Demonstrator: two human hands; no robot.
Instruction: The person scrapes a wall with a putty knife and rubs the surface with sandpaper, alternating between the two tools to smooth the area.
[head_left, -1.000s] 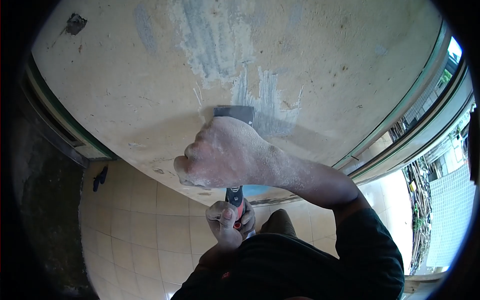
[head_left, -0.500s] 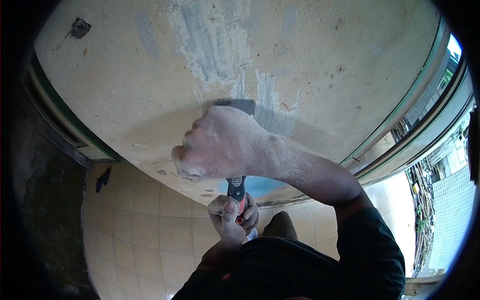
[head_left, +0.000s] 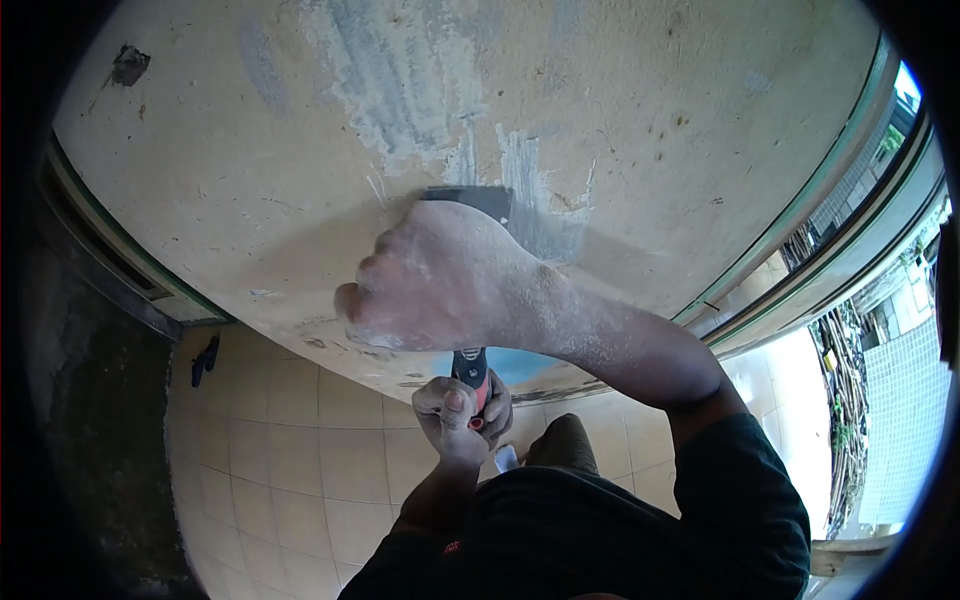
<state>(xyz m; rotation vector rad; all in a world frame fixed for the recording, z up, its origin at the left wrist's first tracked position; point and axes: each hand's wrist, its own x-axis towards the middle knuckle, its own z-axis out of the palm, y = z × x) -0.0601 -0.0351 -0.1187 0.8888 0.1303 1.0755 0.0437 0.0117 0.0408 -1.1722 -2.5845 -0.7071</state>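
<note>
A scraper with a wide dark blade (head_left: pixel 480 198) lies against the beige wall (head_left: pixel 640 110), beside grey-white filler patches. My right hand (head_left: pixel 445 280), dusted with white powder, is closed in a fist just below the blade and covers the tool's middle. Under that fist the black-and-red handle (head_left: pixel 470 372) shows in line with the blade. Lower down, my left hand (head_left: pixel 462 408) wraps its fingers round the handle's end, its thumb on top.
A large filler patch (head_left: pixel 400 80) runs up the wall, and a dark hole (head_left: pixel 130 65) sits at upper left. Tiled floor (head_left: pixel 280 430) lies below with dark slippers (head_left: pixel 205 360) on it. A window frame (head_left: pixel 800 240) borders the right side.
The wall has shifted slightly left and up in view. Relative to the filler patches, the blade has moved a little right, and more of it shows above my right fist.
</note>
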